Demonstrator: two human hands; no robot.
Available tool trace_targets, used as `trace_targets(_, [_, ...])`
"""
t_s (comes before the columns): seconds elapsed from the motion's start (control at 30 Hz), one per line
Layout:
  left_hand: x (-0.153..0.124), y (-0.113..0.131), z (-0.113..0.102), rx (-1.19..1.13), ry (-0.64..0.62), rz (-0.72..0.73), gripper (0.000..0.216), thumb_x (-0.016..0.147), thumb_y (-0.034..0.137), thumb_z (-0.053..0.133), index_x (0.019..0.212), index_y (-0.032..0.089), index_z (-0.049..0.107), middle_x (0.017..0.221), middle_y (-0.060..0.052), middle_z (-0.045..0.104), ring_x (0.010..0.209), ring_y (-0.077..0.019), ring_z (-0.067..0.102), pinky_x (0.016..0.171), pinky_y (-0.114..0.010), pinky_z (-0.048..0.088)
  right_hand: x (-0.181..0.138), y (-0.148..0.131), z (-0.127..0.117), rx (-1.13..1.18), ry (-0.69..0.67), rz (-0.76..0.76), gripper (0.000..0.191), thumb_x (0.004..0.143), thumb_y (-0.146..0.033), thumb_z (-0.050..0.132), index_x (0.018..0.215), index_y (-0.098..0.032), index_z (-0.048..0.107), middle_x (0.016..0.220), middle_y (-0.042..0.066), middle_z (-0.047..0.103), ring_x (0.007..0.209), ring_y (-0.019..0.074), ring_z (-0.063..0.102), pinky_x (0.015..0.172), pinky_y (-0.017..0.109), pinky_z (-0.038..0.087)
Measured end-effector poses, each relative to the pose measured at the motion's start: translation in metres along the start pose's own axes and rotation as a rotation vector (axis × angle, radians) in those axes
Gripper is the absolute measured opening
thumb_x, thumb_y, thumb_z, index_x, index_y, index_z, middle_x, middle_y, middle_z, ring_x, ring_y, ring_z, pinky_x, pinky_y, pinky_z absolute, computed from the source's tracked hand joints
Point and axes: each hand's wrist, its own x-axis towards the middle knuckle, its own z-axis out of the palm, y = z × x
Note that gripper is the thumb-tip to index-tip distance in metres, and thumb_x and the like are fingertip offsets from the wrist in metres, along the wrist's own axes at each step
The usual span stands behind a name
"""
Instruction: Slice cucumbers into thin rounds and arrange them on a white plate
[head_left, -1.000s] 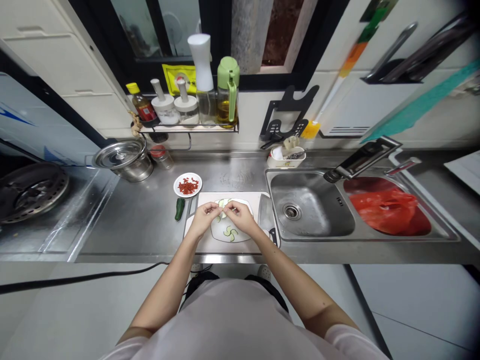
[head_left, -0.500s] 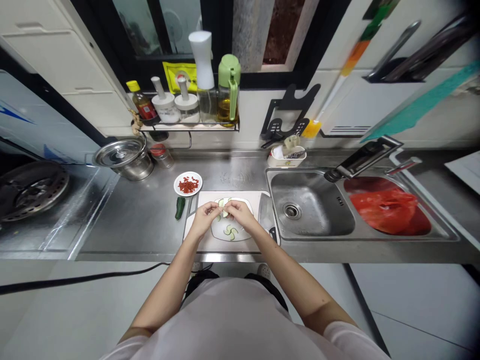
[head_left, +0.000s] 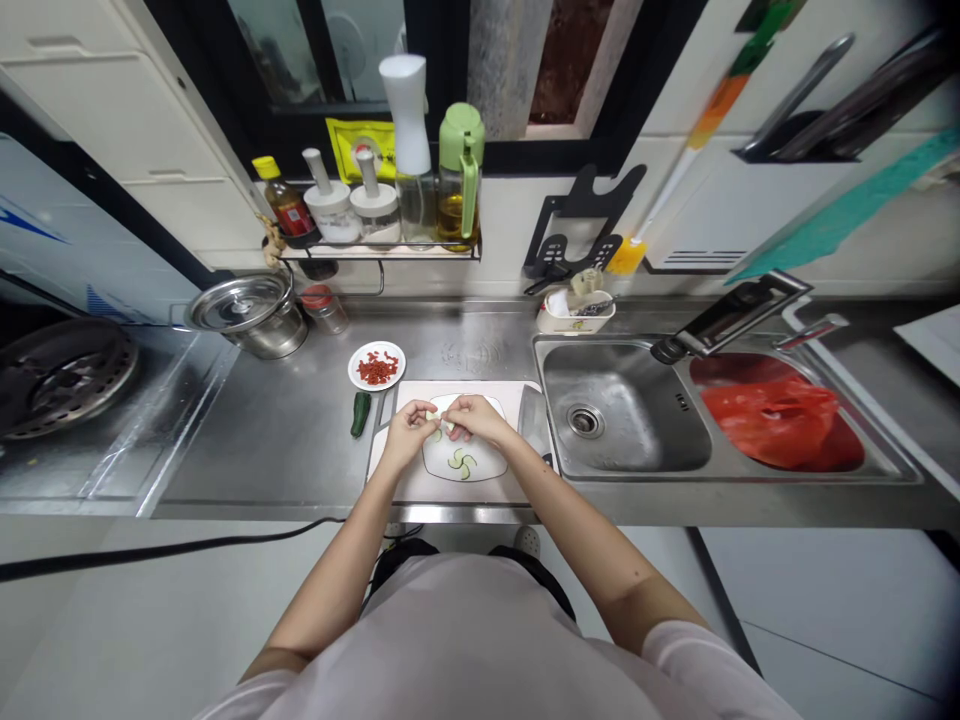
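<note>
Both hands meet over a white plate [head_left: 491,462] that lies on a pale cutting board [head_left: 405,480]. My left hand [head_left: 406,433] and my right hand [head_left: 471,417] each pinch a pale green cucumber slice [head_left: 444,424] between them, fingers closed. Two or three curved cucumber slices [head_left: 460,462] lie arranged in the plate's middle, just below the hands. A dark green cucumber end [head_left: 360,413] rests on the steel counter left of the board. A small white dish of chopped red chilli [head_left: 376,367] sits behind it.
A knife [head_left: 534,430] lies at the board's right edge beside the steel sink [head_left: 622,420]. The second basin holds a red bag [head_left: 772,420]. A lidded steel pot [head_left: 247,315] stands at back left, and a shelf of bottles [head_left: 390,200] hangs on the wall.
The hands stay together over the plate; the right hand has shifted slightly left and farther back, and the raised slice is now mostly hidden by fingers.
</note>
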Motion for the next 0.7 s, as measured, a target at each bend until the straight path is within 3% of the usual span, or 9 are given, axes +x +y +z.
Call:
trace_targets(0.1, [0.005,-0.013,-0.005,0.127,0.045,-0.011,0.021,0.066,0.030,0.068,0.082,0.016,0.065,0.065,0.002,0.055,0.059,-0.0088,0.048,0.059,-0.021,0.038,0.011,0.006,-0.001,-0.154,0.043,-0.060,0.010,0.077,-0.026,0.060,0.074,-0.017,0.056,0.054,-0.003,0.059,0.050,0.0103,0.055,0.048,0.019,0.038])
trace_targets(0.27, [0.009,-0.029,-0.012,0.383,0.068,-0.077,0.021,0.071,0.033,0.065,0.084,0.018,0.070,0.067,0.001,0.063,0.061,-0.0103,0.054,0.063,-0.022,0.041,0.030,0.016,-0.001,-0.625,0.126,-0.295,0.010,0.082,-0.016,0.053,0.078,-0.017,0.061,0.076,0.001,0.066,0.070,0.0109,0.056,0.066,0.021,0.038])
trace_targets(0.47, [0.007,-0.030,-0.010,0.682,0.065,-0.125,0.018,0.074,0.032,0.062,0.087,0.023,0.071,0.074,0.001,0.069,0.071,-0.0140,0.061,0.074,-0.027,0.041,0.037,0.029,0.008,-0.944,0.068,-0.325,0.016,0.091,-0.021,0.046,0.092,-0.018,0.062,0.091,0.005,0.067,0.083,0.0141,0.057,0.071,0.023,0.034])
trace_targets(0.7, [0.007,-0.029,-0.004,0.872,0.042,-0.156,0.015,0.077,0.029,0.060,0.086,0.025,0.071,0.081,0.000,0.071,0.083,-0.0182,0.062,0.083,-0.032,0.036,0.041,0.039,0.014,-1.109,0.036,-0.277,0.022,0.095,-0.024,0.041,0.100,-0.018,0.061,0.099,0.007,0.066,0.088,0.0158,0.057,0.070,0.023,0.034])
